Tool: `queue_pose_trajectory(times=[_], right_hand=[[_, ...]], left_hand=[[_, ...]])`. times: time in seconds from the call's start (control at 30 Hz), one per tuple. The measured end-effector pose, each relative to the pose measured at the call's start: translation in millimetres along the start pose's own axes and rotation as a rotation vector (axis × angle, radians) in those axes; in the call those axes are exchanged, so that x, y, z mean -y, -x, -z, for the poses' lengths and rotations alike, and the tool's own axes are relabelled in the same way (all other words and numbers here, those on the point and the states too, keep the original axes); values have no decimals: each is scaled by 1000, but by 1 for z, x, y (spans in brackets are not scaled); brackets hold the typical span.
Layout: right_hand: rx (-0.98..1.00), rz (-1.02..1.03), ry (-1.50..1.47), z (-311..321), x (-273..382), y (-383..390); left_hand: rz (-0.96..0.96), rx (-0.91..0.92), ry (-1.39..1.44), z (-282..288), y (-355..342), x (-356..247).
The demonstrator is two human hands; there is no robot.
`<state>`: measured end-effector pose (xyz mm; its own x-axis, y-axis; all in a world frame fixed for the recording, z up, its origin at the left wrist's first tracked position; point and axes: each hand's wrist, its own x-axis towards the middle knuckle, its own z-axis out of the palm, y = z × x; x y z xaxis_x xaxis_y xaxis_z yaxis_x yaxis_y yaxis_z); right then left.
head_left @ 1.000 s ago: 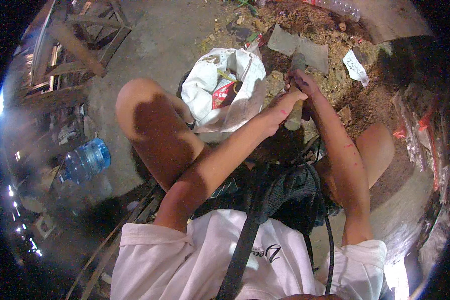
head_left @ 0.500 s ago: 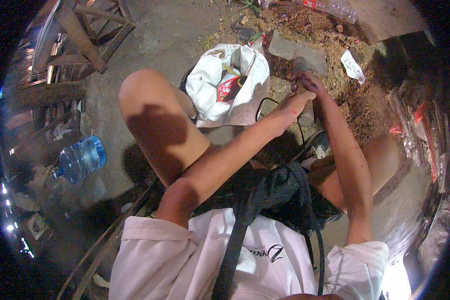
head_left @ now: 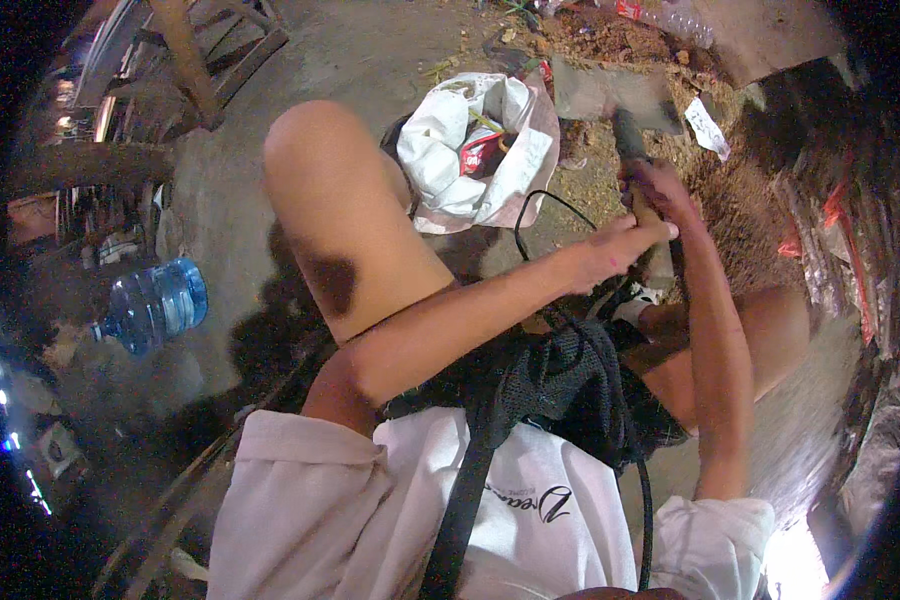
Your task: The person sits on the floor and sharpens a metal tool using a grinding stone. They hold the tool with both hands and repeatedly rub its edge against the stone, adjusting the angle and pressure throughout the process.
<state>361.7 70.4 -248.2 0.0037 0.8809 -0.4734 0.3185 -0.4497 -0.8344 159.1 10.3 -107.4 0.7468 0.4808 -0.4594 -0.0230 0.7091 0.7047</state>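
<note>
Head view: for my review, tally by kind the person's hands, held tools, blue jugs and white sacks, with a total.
Left hand and right hand: 2
Held tool: 1
Blue jug: 1
White sack: 1
Total: 5

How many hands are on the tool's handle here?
2: the right hand grips the handle nearer the tool's dark end, and the left hand is on it closer to the body. No other hand shows.

Jug (head_left: 158,306) left of sack (head_left: 432,155), tool (head_left: 629,138) right (paper (head_left: 707,128) farther right)
</note>
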Motion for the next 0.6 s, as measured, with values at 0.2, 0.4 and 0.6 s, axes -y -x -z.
queue_pose_trajectory(times=[0.2, 0.4, 0.6], right_hand=[[-201, -111, 427, -36, 115, 127], [-226, 100, 1083, -71, 99, 167], [-184, 146, 1178, -90, 94, 156]], left_hand=[[162, 168, -249, -13, 25, 34], [201, 111, -239, -23, 49, 71], [100, 89, -62, -3, 48, 107]])
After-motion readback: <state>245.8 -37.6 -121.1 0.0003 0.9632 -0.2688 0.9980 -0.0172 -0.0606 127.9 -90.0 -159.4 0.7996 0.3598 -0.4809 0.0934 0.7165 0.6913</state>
